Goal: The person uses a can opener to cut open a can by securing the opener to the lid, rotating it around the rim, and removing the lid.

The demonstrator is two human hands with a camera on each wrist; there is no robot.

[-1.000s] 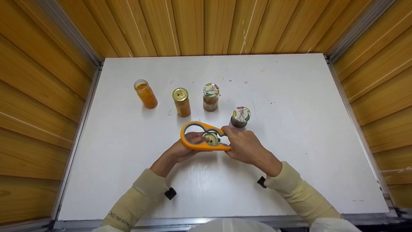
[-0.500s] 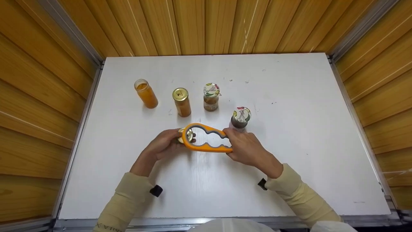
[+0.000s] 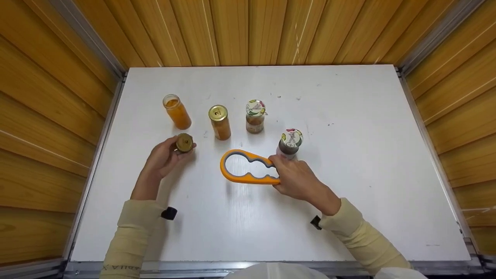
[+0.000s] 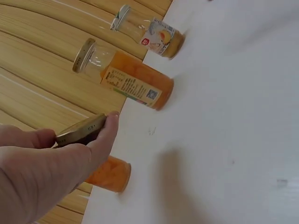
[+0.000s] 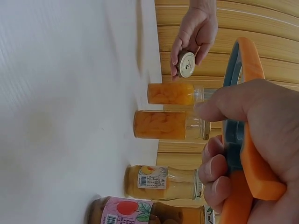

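In the head view my left hand holds a round gold jar lid by its edge, just in front of an open glass jar of orange fruit pieces. The left wrist view shows the lid between thumb and fingers, partly covering that jar. My right hand grips an orange jar opener by its handle end. Its grey-lined, scalloped loop points left with nothing inside. Right behind this hand stands a dark-filled jar with a patterned lid; the hand hides its lower part.
A gold-lidded jar of orange fruit and a jar with a fruit-patterned lid stand upright mid-table. All sit on a white table with wood-panelled walls at the back and both sides.
My left hand has carried the gold lid out from under the jar opener, leftward and away from me, to near the open jar. The right hand with the opener has barely moved.
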